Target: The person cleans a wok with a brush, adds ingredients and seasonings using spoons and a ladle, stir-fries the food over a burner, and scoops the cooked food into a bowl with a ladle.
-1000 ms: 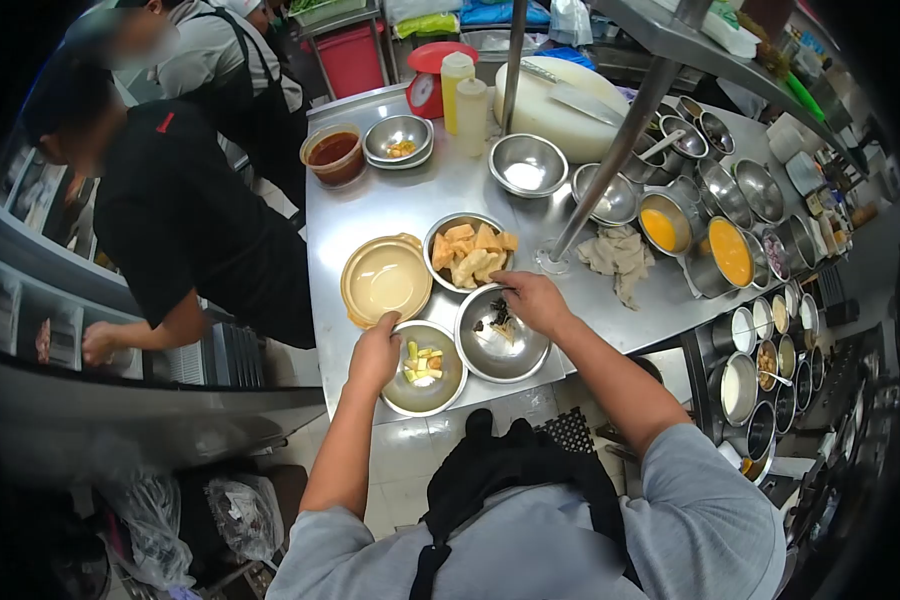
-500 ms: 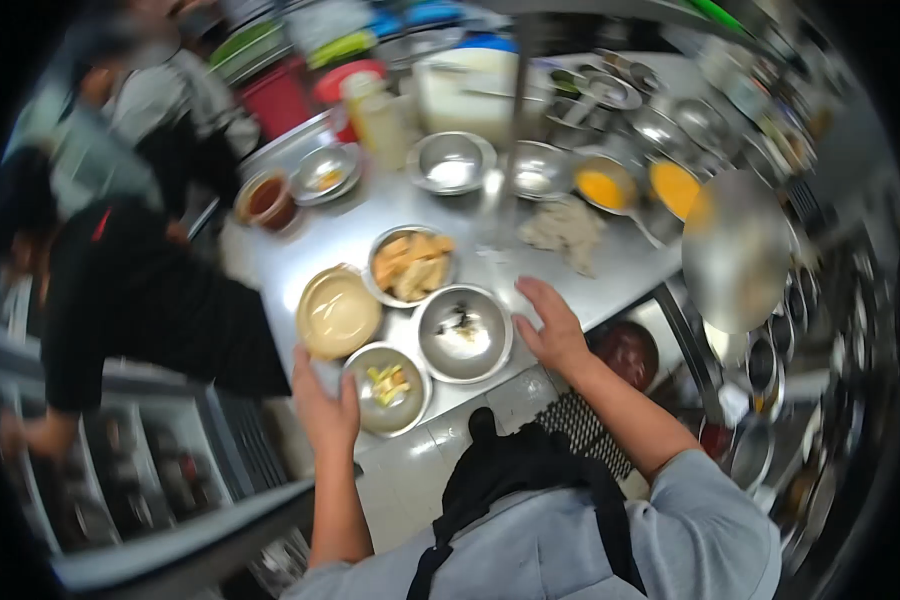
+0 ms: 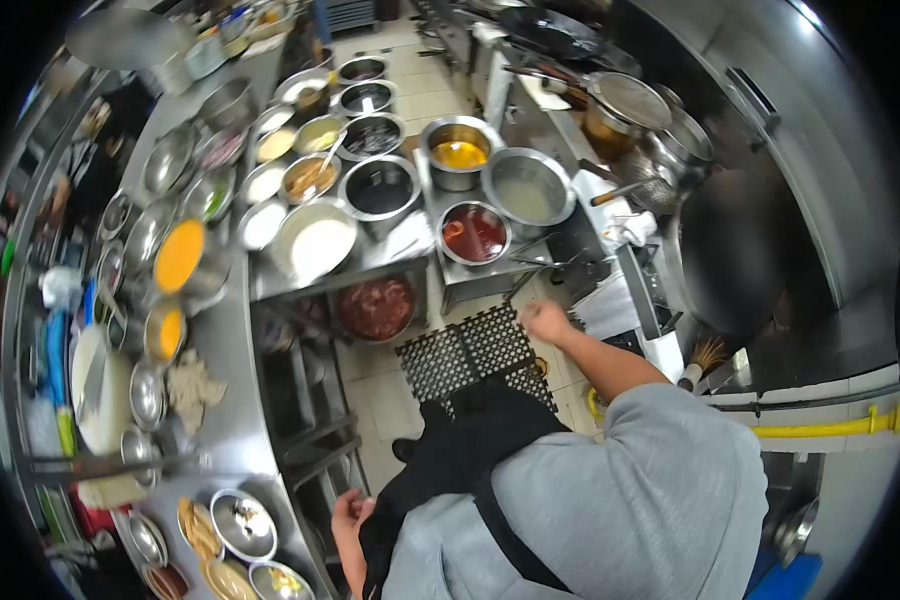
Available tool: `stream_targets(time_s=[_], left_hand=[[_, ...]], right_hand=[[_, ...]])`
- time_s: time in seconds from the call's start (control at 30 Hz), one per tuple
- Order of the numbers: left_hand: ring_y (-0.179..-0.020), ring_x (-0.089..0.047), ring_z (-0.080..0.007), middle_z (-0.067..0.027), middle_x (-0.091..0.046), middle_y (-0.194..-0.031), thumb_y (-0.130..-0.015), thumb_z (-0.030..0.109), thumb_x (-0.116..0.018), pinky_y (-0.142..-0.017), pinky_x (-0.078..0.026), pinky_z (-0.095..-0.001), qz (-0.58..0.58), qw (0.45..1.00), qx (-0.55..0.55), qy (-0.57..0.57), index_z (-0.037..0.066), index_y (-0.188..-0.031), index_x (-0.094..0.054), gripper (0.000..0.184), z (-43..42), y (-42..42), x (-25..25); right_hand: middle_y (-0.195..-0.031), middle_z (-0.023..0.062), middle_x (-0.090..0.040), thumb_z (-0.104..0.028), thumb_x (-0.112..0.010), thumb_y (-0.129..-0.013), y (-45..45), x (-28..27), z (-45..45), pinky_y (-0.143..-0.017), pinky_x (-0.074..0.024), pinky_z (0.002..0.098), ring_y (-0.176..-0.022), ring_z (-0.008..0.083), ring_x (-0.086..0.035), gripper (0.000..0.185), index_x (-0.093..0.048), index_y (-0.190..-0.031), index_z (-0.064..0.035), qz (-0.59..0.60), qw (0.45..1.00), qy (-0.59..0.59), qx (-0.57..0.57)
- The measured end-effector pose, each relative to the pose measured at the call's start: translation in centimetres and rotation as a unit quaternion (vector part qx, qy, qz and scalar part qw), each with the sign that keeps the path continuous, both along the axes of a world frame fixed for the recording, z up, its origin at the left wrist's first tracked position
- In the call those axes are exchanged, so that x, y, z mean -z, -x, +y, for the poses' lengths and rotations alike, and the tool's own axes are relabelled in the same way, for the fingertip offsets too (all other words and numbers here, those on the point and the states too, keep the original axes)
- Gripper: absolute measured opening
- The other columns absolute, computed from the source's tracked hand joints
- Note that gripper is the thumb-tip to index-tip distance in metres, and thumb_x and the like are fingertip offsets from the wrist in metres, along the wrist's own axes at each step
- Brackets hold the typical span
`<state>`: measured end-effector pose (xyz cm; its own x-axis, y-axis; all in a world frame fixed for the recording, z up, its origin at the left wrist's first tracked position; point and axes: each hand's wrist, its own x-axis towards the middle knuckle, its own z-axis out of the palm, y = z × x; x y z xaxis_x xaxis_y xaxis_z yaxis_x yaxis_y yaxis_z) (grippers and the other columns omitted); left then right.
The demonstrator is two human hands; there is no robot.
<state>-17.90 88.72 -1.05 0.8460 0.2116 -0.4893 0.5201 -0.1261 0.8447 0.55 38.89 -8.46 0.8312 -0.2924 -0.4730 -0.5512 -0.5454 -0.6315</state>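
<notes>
My right hand (image 3: 546, 322) hangs over the floor beside the stove side, fingers curled; whether anything is in it is too small to tell. Low beside the black apron is my left hand (image 3: 350, 512), its fingers loosely bent and apart, holding nothing visible. To its left on the steel table (image 3: 232, 410) stand a bowl with dark pieces (image 3: 244, 525), a bowl with cut vegetables (image 3: 280, 581), a bowl of tan pieces (image 3: 200, 528) and a yellowish dish (image 3: 228, 580), partly cut off by the view's edge.
Ahead are a pot of red liquid (image 3: 475, 233), a pot of cloudy liquid (image 3: 528, 188) and a pot of white liquid (image 3: 320, 247). A tub of red contents (image 3: 376, 306) sits below. Perforated mats (image 3: 467, 350) cover floor. A strainer (image 3: 656, 190) stands right.
The view has swung right, toward the pots and stove side. Both hands have left the bowls, which now lie at the lower left. The right hand's fingers have curled in.
</notes>
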Motion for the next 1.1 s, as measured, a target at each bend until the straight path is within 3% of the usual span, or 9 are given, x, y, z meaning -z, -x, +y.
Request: stream_targets(time_s=[0.07, 0.13, 0.2, 0.3, 0.4, 0.43, 0.5, 0.77, 1.1], left_hand=[[-0.061, -0.051, -0.0074, -0.0015, -0.056, -0.072, -0.081, 0.008, -0.071, -0.058, -0.044, -0.0218, -0.007, 0.999, -0.02, -0.029, -0.004, -0.109, -0.055, 0.035, -2.7, -1.8, -0.8], [-0.063, -0.052, -0.0078, -0.0013, -0.055, -0.072, -0.082, 0.008, -0.071, -0.059, -0.044, -0.0222, 0.004, 1.0, -0.012, -0.025, -0.003, -0.106, -0.056, 0.03, -5.8, -3.8, -0.3], [-0.066, -0.054, -0.0087, -0.002, -0.057, -0.076, -0.082, 0.007, -0.07, -0.062, -0.046, -0.0231, 0.022, 0.996, 0.087, -0.013, -0.002, -0.108, -0.057, 0.031, -7.3, -6.1, 2.7], [-0.071, -0.058, -0.0102, -0.0031, -0.06, -0.082, -0.083, 0.007, -0.069, -0.067, -0.048, -0.0245, 0.011, 0.974, 0.224, 0.009, -0.001, -0.111, -0.057, 0.032, -7.5, -8.6, 9.2], [-0.076, -0.061, -0.0117, -0.0041, -0.063, -0.088, -0.084, 0.006, -0.069, -0.073, -0.051, -0.0259, -0.056, 0.943, 0.328, 0.034, 0.001, -0.115, -0.058, 0.033, -5.4, -10.7, 15.4], [-0.084, -0.061, -0.0115, -0.0031, -0.062, -0.092, -0.084, 0.004, -0.068, -0.076, -0.05, -0.0262, 0.024, 0.957, 0.289, -0.001, -0.001, -0.117, -0.056, 0.035, -14.1, -12.9, 2.2], [-0.087, -0.06, -0.0127, -0.005, -0.062, -0.093, -0.084, 0.007, -0.069, -0.079, -0.049, -0.0267, 0.073, 0.954, 0.292, -0.023, -0.003, -0.12, -0.054, 0.04, -20.0, -15.7, -4.7], [-0.087, -0.064, -0.0197, -0.0127, -0.067, -0.092, -0.083, 0.02, -0.068, -0.079, -0.05, -0.031, 0.056, 0.884, 0.446, -0.127, -0.002, -0.12, -0.056, 0.045, -26.5, -25.7, -7.4], [-0.077, -0.058, -0.016, -0.0069, -0.064, -0.09, -0.084, 0.021, -0.067, -0.073, -0.048, -0.0308, -0.017, 0.826, 0.559, -0.062, 0.002, -0.121, -0.056, 0.043, -31.3, -39.2, -5.4]], right_hand=[[-0.066, 0.009, -0.064, -0.04, -0.065, -0.085, -4.8, 4.8, -9.9, -0.042, -0.0445, 0.0328, -0.051, 0.0187, -0.059, 0.044, -0.064, -0.101, 0.0005, -0.133, 0.954, -0.142, 0.229], [-0.123, 0.023, -0.055, -0.043, -0.063, -0.086, -8.6, -1.0, -15.0, -0.083, -0.052, 0.0401, -0.102, 0.0264, -0.061, 0.065, -0.046, -0.13, 0.002, -0.156, 0.802, -0.339, 0.467], [-0.153, 0.0239, -0.012, -0.051, -0.067, -0.079, -12.1, -1.3, -20.7, -0.113, -0.0229, 0.0468, -0.14, 0.033, -0.023, 0.103, -0.009, -0.148, -0.0018, -0.235, 0.652, -0.504, 0.515], [-0.136, 0.0246, -0.036, -0.053, -0.068, -0.076, -15.4, -3.0, -25.5, -0.109, -0.0278, 0.0465, -0.127, 0.0347, -0.038, 0.096, -0.026, -0.136, 0.0092, -0.294, 0.562, -0.571, 0.521], [-0.098, 0.0152, -0.053, -0.044, -0.068, -0.08, -16.2, -5.9, -29.9, -0.072, -0.0472, 0.0391, -0.079, 0.026, -0.054, 0.062, -0.044, -0.117, -0.0002, -0.303, 0.503, -0.59, 0.553], [-0.092, 0.0122, -0.052, -0.037, -0.068, -0.082, -15.9, -6.4, -32.3, -0.053, -0.0491, 0.0352, -0.062, 0.0214, -0.052, 0.053, -0.044, -0.116, -0.005, -0.323, 0.451, -0.635, 0.538], [-0.058, 0.0041, -0.044, -0.016, -0.065, -0.085, -15.6, -7.9, -34.0, -0.038, -0.0357, 0.0279, -0.043, 0.0151, -0.041, 0.018, -0.05, -0.084, -0.0059, -0.351, 0.644, -0.4, 0.549], [-0.067, 0.0012, -0.051, -0.003, -0.057, -0.083, 7.5, -8.3, -17.0, -0.039, -0.0391, 0.0253, -0.048, 0.0107, -0.049, 0.018, -0.049, -0.098, -0.0069, -0.176, 0.891, -0.239, 0.343], [-0.07, 0.0064, -0.058, -0.009, -0.062, -0.087, -13.7, -10.3, -10.5, -0.038, -0.0381, 0.0258, -0.044, 0.0097, -0.048, 0.057, -0.04, -0.14, -0.0077, -0.117, 0.938, -0.283, 0.161]])
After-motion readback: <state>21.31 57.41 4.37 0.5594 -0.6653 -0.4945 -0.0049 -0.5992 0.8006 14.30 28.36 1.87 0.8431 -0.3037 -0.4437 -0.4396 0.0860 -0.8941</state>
